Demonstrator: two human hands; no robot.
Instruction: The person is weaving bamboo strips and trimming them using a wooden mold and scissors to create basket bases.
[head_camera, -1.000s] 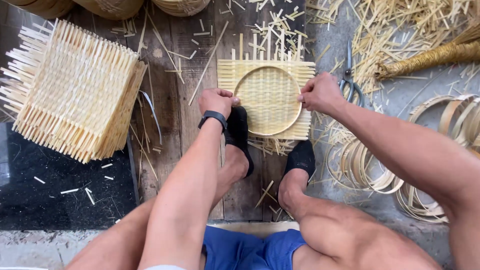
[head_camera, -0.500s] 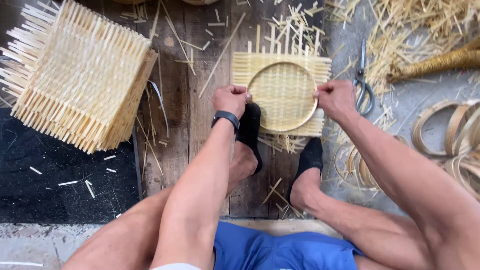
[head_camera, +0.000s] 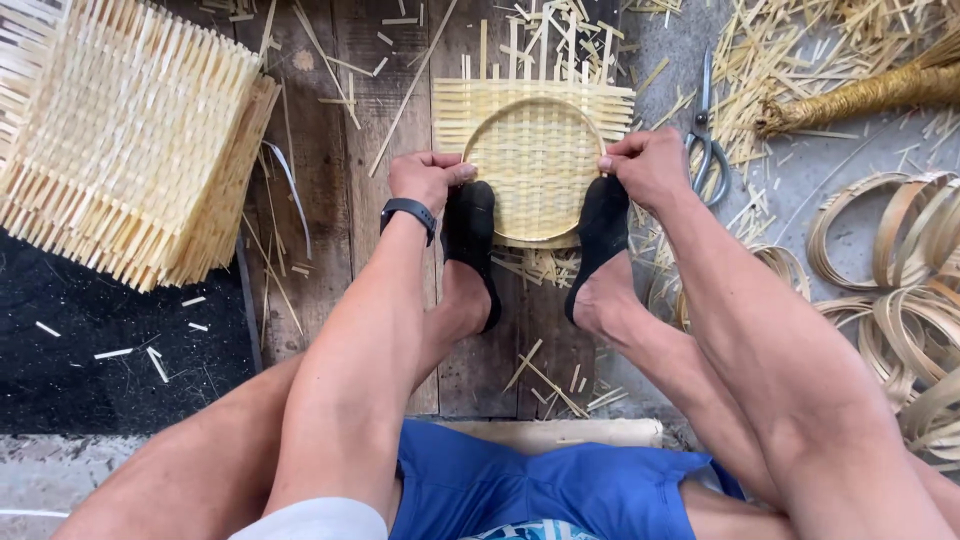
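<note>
Bamboo mat (head_camera: 535, 165) with hoop (head_camera: 533, 103) flat on planks (head_camera: 330, 200), pinned by both feet (head_camera: 600, 235), pinched at rim by left hand (head_camera: 428, 178) and right hand (head_camera: 648, 168), fingers narrow, thumbs inward, hands level, equally near, scissors (head_camera: 706, 140) just right.

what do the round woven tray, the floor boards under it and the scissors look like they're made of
Woven tray: thin pale bamboo-like strips, unfinished; the plaited slats and loose ends show it. Both the left hand and right hand grip its rim.
Floor boards: weathered bare wood, grey-brown with grain and gaps.
Scissors: probably steel, dull grey, slightly shiny blades.
</note>
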